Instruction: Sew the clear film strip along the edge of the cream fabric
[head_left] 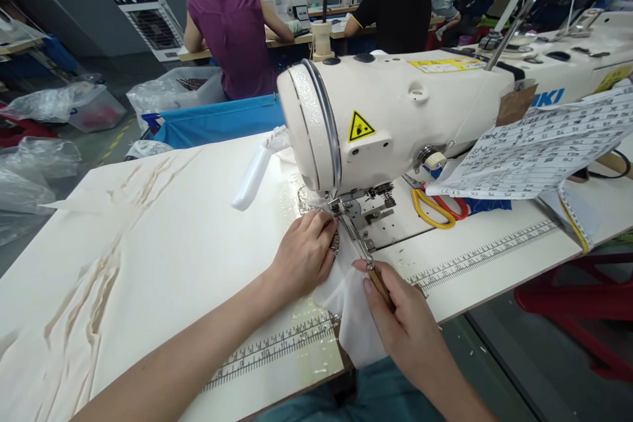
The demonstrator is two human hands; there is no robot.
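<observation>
The white sewing machine [390,119] stands in front of me, with its needle and presser foot low over the bed. Close beside the presser foot, my left hand [309,247] is closed, its bent fingertips pressing on thin white fabric [363,336]. The fabric hangs over the table's front edge towards my lap. My right hand [403,316] grips the wooden handle of an awl [380,287]. Its metal shaft points up and left to the presser foot. The tip and the fabric under it are hidden by my left fingers and the foot.
White fabric pieces [93,303] lie on the left tabletop. Yellow-and-red-handled scissors [435,208] and a handwritten sheet [539,145] are at the right. A ruler strip [487,247] runs along the front edge. A red stool [578,297] stands right; co-workers sit beyond the machine.
</observation>
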